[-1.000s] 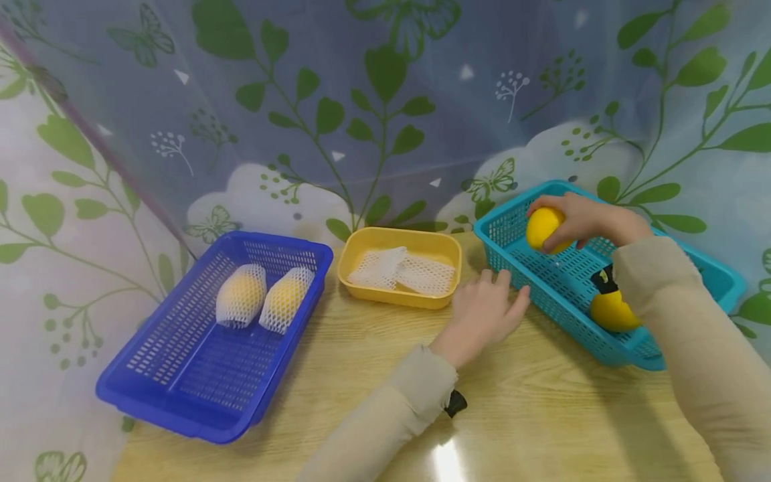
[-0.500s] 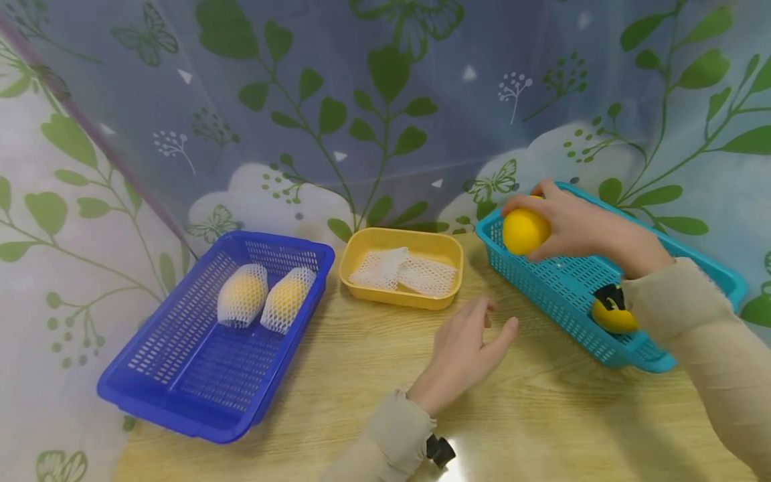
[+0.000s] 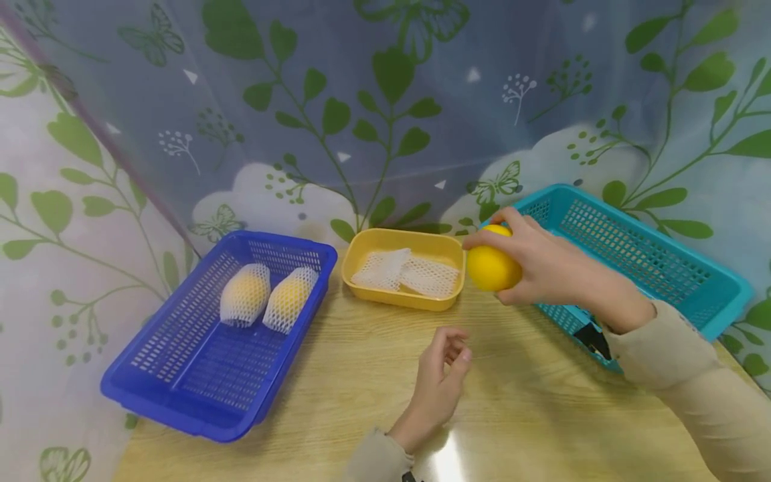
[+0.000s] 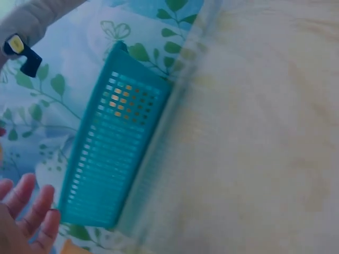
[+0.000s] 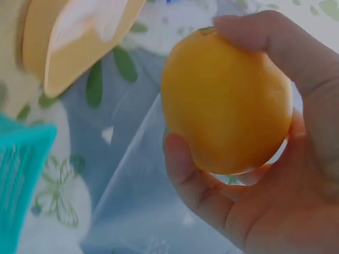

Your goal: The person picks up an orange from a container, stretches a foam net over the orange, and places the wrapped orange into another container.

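My right hand [image 3: 548, 264] grips a smooth, rounded yellow fruit [image 3: 492, 261] in the air, between the yellow tray and the teal basket. In the right wrist view, the thumb and fingers wrap around the fruit [image 5: 228, 100], whose small stem end shows at the top. My left hand [image 3: 436, 385] hovers over the table with loosely curled fingers and nothing in it; its fingers [image 4: 39, 211] also show in the left wrist view. The teal basket [image 3: 638, 234] lies beneath and behind my right arm, which hides much of its inside.
A blue basket [image 3: 211, 415] at the left holds two yellow fruits [image 3: 245, 294] in white foam nets. Loose white foam nets [image 3: 403, 271] lie in a small yellow tray [image 3: 434, 304] at the back. A patterned cloth [image 3: 361, 134] hangs behind the wooden table [image 3: 337, 402].
My right hand has lifted the yellow fruit out of the teal basket and carried it left, toward the yellow tray. My left hand has drawn back from beside the basket, toward me.
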A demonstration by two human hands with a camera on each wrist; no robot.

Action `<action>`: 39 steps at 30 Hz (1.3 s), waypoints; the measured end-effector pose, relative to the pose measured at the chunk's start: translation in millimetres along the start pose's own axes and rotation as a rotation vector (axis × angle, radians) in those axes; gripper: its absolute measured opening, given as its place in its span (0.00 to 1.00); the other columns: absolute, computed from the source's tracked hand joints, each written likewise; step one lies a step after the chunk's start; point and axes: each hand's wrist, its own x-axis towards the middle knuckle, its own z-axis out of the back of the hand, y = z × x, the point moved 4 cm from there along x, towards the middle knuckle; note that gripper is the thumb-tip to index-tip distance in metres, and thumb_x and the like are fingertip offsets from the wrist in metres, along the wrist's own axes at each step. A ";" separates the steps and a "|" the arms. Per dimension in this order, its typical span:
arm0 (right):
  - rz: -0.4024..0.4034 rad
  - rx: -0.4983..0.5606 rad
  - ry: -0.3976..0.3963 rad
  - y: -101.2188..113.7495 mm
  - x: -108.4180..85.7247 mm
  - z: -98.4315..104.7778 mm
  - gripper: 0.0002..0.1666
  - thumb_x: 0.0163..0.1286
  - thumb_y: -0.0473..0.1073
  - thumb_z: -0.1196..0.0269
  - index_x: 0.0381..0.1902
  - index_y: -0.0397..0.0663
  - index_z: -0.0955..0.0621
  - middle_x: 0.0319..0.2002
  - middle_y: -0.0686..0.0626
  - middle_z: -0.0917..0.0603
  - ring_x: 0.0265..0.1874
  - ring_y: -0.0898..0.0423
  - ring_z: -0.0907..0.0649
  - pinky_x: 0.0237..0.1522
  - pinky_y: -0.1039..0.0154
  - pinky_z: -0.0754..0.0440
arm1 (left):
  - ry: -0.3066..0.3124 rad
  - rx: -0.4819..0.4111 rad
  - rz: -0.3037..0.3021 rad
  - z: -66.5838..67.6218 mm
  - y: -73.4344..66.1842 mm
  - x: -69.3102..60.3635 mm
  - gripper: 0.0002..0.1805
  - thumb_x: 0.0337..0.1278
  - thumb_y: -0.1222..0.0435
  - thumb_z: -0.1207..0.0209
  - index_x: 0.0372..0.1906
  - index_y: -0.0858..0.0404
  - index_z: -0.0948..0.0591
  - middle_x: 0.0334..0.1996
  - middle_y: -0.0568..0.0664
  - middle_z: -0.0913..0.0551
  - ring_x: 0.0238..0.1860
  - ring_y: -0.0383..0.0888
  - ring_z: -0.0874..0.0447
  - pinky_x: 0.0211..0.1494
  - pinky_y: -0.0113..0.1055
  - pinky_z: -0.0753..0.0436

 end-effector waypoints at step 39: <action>0.210 0.370 -0.253 45.5 -30.8 -163.6 0.64 0.29 0.23 0.27 0.68 0.49 0.38 0.65 0.45 0.32 0.59 0.48 0.31 0.56 0.42 0.24 | 0.049 -0.337 0.262 33.5 57.5 -37.7 0.33 0.56 0.64 0.31 0.64 0.58 0.35 0.57 0.53 0.26 0.57 0.48 0.25 0.63 0.40 0.26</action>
